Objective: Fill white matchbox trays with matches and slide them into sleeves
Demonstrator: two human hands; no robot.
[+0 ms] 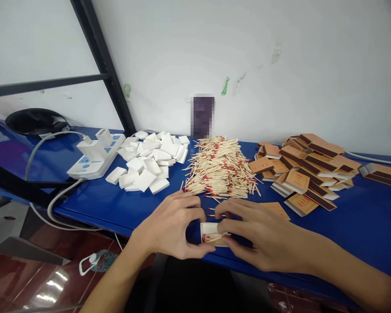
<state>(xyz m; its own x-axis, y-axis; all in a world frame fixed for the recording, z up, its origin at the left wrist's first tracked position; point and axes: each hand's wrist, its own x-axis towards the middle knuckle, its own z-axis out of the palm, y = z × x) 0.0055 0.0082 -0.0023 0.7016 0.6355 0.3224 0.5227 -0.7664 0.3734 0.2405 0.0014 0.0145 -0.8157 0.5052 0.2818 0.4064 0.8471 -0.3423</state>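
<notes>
A small white matchbox tray [211, 233] with several red-tipped matches in it sits near the front edge of the blue table [361, 217]. My left hand [172, 226] pinches its left end with thumb and fingers curled. My right hand [250, 230] grips its right side, fingers bent over it. Just behind my hands lies a big pile of loose matches [220, 167]. One orange matchbox sleeve [276, 209] lies partly under my right hand.
A heap of empty white trays [150, 161] lies back left, next to a white power strip [96, 154] with cables. Orange and brown matchbox sleeves [308, 167] are piled at the right. A black metal frame [104, 65] stands at the left. A white wall is behind.
</notes>
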